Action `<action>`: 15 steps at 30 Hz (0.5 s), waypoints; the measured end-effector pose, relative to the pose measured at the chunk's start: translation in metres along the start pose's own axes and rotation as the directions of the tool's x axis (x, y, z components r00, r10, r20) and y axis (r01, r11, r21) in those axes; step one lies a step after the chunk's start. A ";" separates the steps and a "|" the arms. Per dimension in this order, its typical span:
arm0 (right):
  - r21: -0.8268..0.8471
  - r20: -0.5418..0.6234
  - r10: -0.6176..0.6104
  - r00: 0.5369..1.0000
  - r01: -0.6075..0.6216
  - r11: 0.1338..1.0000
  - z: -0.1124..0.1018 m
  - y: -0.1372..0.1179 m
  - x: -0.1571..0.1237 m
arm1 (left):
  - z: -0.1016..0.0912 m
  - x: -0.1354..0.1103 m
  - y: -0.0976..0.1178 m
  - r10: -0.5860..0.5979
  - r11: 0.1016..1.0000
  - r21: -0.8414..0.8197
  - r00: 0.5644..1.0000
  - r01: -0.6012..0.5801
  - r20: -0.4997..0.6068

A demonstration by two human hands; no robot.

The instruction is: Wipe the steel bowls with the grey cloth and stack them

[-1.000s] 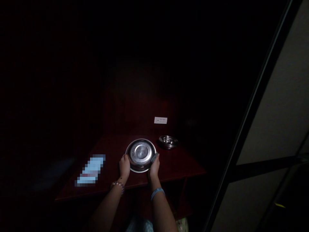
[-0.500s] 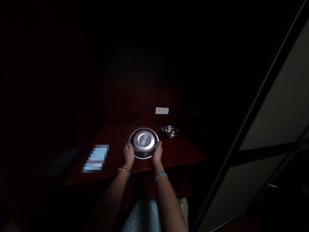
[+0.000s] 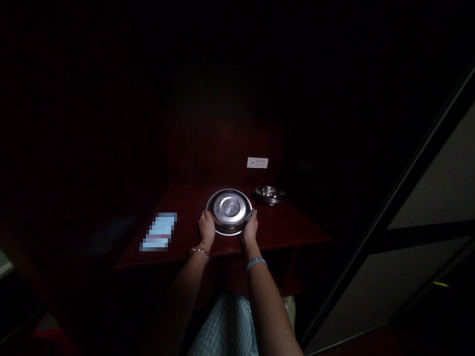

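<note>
An overturned steel bowl point(image 3: 229, 208) is at the middle of the view, its shiny base facing up, over the table's front part. My left hand point(image 3: 207, 227) is closed on its near left rim. At its right rim my right hand point(image 3: 250, 228) is closed too, with a small grey pad point(image 3: 250, 215) between the fingers and the metal; the pad's kind is hard to make out. Whether the bowl rests on the table or is held just above it, I cannot tell. Behind it to the right stands a stack of steel bowls point(image 3: 270, 197), open side up.
The dark red table point(image 3: 185, 202) has its front edge just below my hands. A blurred-out light blue rectangle point(image 3: 159, 231) lies on its left part. A white power socket point(image 3: 257, 162) is on the back wall. A dark-framed pale panel point(image 3: 419, 262) rises at the right.
The whole view has shifted a little, so everything appears farther right and higher. Both hands keep their hold on the bowl, with no clear movement against the table.
</note>
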State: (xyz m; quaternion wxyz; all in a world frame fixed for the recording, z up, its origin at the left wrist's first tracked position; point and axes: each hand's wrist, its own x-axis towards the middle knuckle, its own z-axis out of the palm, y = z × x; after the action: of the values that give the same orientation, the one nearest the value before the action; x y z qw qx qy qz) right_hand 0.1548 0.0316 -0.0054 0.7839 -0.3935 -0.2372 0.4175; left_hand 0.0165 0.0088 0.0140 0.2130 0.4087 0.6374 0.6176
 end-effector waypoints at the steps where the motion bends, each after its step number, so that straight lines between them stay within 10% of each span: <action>1: -0.002 0.006 -0.008 1.000 0.008 1.000 0.000 0.000 0.000 | -0.001 -0.001 0.002 -0.008 1.000 -0.007 1.000 0.008 0.005; 15: -0.011 0.073 -0.034 0.997 0.035 0.999 0.000 -0.002 -0.005 | -0.006 -0.005 0.012 -0.038 0.999 -0.011 0.999 0.038 0.014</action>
State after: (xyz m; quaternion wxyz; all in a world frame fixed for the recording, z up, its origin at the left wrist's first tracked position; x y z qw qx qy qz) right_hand 0.1535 0.0270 -0.0041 0.7794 -0.3788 -0.2748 0.4165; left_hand 0.0177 0.0007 0.0249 0.2315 0.3994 0.6400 0.6142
